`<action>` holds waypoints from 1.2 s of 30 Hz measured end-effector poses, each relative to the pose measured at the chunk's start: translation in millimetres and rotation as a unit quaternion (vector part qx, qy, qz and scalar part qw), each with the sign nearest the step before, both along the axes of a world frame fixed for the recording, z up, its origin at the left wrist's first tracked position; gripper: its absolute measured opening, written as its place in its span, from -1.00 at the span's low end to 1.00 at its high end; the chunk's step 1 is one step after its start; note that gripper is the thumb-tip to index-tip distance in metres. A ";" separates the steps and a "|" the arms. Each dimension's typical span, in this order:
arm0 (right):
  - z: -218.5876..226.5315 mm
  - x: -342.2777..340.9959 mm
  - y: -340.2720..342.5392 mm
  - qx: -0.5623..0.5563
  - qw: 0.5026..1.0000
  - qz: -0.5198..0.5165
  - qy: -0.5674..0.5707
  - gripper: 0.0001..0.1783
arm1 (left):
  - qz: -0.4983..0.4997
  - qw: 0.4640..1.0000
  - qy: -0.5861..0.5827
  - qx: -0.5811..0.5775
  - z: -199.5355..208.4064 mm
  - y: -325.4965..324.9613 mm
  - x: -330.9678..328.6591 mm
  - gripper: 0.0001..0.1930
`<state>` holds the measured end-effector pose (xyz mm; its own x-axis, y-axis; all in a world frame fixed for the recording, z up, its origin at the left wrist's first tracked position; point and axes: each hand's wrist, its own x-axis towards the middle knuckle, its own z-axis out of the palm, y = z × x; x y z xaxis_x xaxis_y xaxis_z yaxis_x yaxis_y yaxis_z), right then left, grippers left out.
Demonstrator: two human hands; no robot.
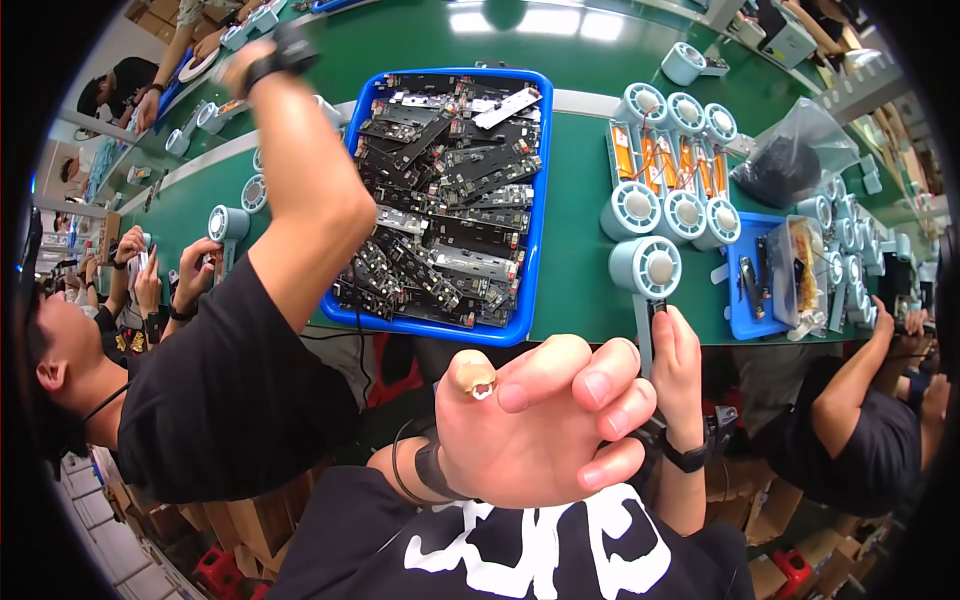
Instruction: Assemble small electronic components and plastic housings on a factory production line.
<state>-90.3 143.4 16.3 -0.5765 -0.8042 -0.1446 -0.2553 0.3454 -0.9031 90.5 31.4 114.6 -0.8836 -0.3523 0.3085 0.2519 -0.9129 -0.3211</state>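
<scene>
My left hand [560,420] is raised in front of my chest, palm facing me, fingers loosely curled and apart with nothing between them. A tan covering [474,376] with a torn, whitish end sits on its thumb. To the right, my right hand [677,365] grips a light-blue handheld fan [647,268] by its handle, round head upward. Something small and black shows at its fingertips, but I cannot make out what it is. Beyond my hands, a blue tray [540,190] holds a heap of black circuit boards [450,190].
Several light-blue fans with exposed orange parts [660,165] lie grouped on the green table [570,240]. Right of them are a smaller blue tray [745,310], a clear box [803,275] and a plastic bag [800,155]. A co-worker's arm [310,180] reaches across on the left.
</scene>
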 end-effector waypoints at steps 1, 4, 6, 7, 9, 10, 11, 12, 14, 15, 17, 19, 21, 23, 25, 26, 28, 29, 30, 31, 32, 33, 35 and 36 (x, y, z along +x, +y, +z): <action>-2.2 -1.7 0.4 -0.021 0.999 0.003 -0.034 -0.62 | -0.001 1.000 0.001 -0.002 1.2 -0.2 0.7 -0.74; 0.4 -3.8 1.5 -0.036 0.990 -0.004 -0.137 -0.56 | -0.012 1.000 -0.009 0.019 4.2 -2.5 2.7 -0.81; 8.9 -3.7 -3.1 -0.043 0.981 -0.006 -0.190 -0.53 | -0.013 1.000 -0.006 0.017 4.8 -6.1 3.0 -0.84; 14.7 -3.8 -6.5 -0.045 0.977 -0.009 -0.206 -0.52 | -0.013 1.000 -0.002 0.016 4.9 -8.2 3.2 -0.86; 28.2 -4.8 -13.1 -0.048 0.970 -0.014 -0.237 -0.48 | -0.013 1.000 0.002 0.018 5.9 -11.2 3.8 -0.88; 35.1 -6.6 -16.1 -0.046 0.970 -0.013 -0.238 -0.48 | -0.010 1.000 0.001 0.021 6.9 -12.1 4.1 -0.89; 40.8 -10.5 -20.4 -0.051 0.975 0.001 -0.217 -0.49 | -0.007 1.000 0.002 0.023 6.7 -13.2 3.7 -0.89; 46.4 -15.4 -25.4 -0.055 0.979 0.016 -0.196 -0.49 | -0.004 1.000 0.003 0.025 6.6 -14.6 3.3 -0.90; 56.6 -26.2 -38.4 -0.060 0.982 0.036 -0.175 -0.49 | 0.003 1.000 0.015 0.022 4.6 -17.3 3.0 -0.89; 61.3 -33.1 -47.2 -0.057 0.984 0.047 -0.160 -0.49 | 0.009 0.999 0.026 0.018 3.4 -18.6 3.3 -0.89; 73.3 -45.8 -64.4 -0.048 0.989 0.062 -0.126 -0.49 | 0.012 0.999 0.041 0.018 4.2 -22.0 4.6 -0.89; 86.8 -55.6 -85.4 -0.049 0.990 0.081 -0.107 -0.52 | 0.036 0.999 0.005 -0.039 6.2 -26.8 8.9 -0.90; 97.3 -67.0 -112.0 -0.049 0.989 0.119 -0.069 -0.56 | 0.051 0.996 -0.007 -0.066 4.0 -33.2 14.9 -0.86; 92.1 -88.1 -151.6 -0.100 0.980 0.145 0.096 -0.59 | 0.465 0.546 -0.274 -0.641 -6.8 -43.8 15.2 -0.67; 81.8 -123.9 -198.7 -0.073 0.934 0.165 0.308 -0.51 | 0.558 0.125 -0.348 -0.743 -7.0 -54.2 19.9 -0.56; 83.2 -133.1 -217.6 -0.060 0.902 0.169 0.393 -0.50 | 0.559 0.057 -0.338 -0.755 -6.8 -58.7 24.7 -0.47; 77.5 -154.1 -264.5 -0.005 0.870 0.149 0.471 -0.46 | 0.545 -0.088 -0.322 -0.769 -6.2 -66.3 35.0 -0.29; 67.1 -163.5 -289.6 0.040 0.875 0.125 0.467 -0.42 | 0.544 -0.087 -0.330 -0.766 -5.1 -67.4 40.5 -0.29; 57.3 -176.4 -309.2 0.070 0.860 0.123 0.491 -0.41 | 0.557 -0.099 -0.320 -0.760 -2.8 -70.2 44.2 -0.37; 48.3 -191.6 -326.7 0.096 0.843 0.121 0.516 -0.38 | 0.570 -0.114 -0.308 -0.753 0.5 -73.3 47.7 -0.44; 39.4 -206.4 -341.5 0.096 0.840 0.127 0.518 -0.38 | 0.582 -0.129 -0.297 -0.746 4.1 -73.7 50.7 -0.50; 26.1 -221.7 -358.2 0.119 0.826 0.130 0.536 -0.37 | 0.580 -0.132 -0.305 -0.744 6.2 -74.2 53.7 -0.50; 7.6 -240.5 -390.2 0.132 0.810 0.143 0.554 -0.35 | 0.585 -0.147 -0.299 -0.740 13.8 -73.9 62.0 -0.53; 5.1 -254.0 -397.8 0.161 0.818 0.134 0.537 -0.32 | 0.590 -0.151 -0.291 -0.738 16.5 -72.8 64.4 -0.54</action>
<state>-344.3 -254.3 21.4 -0.3196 -0.9422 0.1004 -0.9463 0.3228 0.0167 154.9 -41.4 131.1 -0.5737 -0.1210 0.8101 -0.2702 0.9616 -0.0477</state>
